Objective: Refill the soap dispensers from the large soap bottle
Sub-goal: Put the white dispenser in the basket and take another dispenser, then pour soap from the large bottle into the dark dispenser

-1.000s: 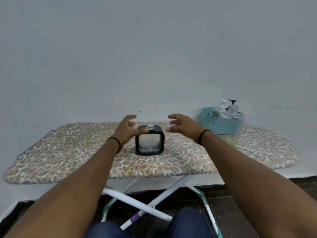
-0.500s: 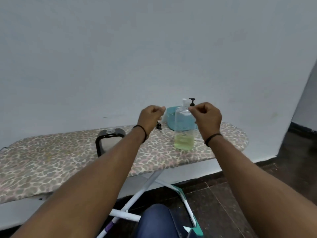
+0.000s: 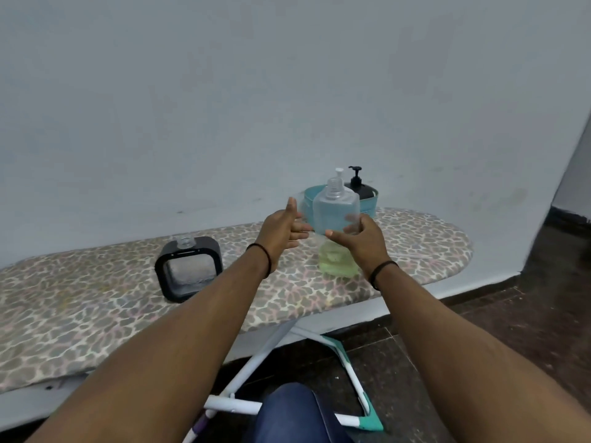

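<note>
Hands moved from fists above the bottle (image 3: 335, 215): right grip (image 3: 363, 239) now clasps it at 3 o'clock, left grip (image 3: 281, 230) released beside, ready for pouring.

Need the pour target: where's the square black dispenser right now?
In the head view, the square black dispenser stands upright on the ironing board, left of the left hand and the clear soap bottle.

The right hand (image 3: 359, 241) covers the middle of the large soap bottle (image 3: 335, 215); whether the bottle rests on the ironing board (image 3: 96, 308) cannot be told. The teal basket (image 3: 367, 204) stands largely hidden behind the bottle. The left hand's (image 3: 281, 231) fingertips are motion-blurred. Both forearms run off the lower edge.
</note>
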